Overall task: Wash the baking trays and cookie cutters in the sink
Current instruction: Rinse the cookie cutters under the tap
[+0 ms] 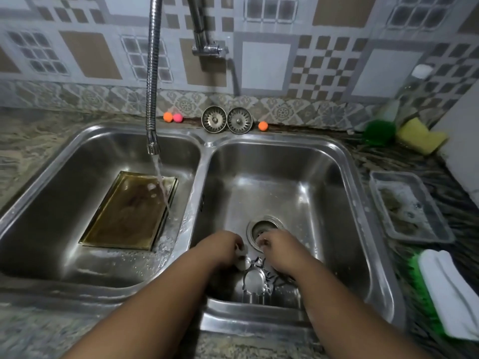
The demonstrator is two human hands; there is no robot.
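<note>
A brownish rectangular baking tray (129, 211) lies flat in the left sink basin (64, 177), with water from the flexible tap (153, 99) running onto its far end. In the right basin (324, 182), several metal cookie cutters (255, 278) lie near the front wall, beside the drain (261, 228). My left hand (223, 248) reaches down onto the cutters with fingers curled around a small metal piece. My right hand (278, 251) is curled over the cutters next to the drain; what its fingers hold is hidden.
Two sink strainers (226, 119) and small orange and pink balls (172, 117) lean on the back ledge. On the right counter sit a yellow sponge (420, 134), a green scrubber (378, 129), a soapy clear plastic tray (407, 206), and a white cloth over a green brush (448, 291).
</note>
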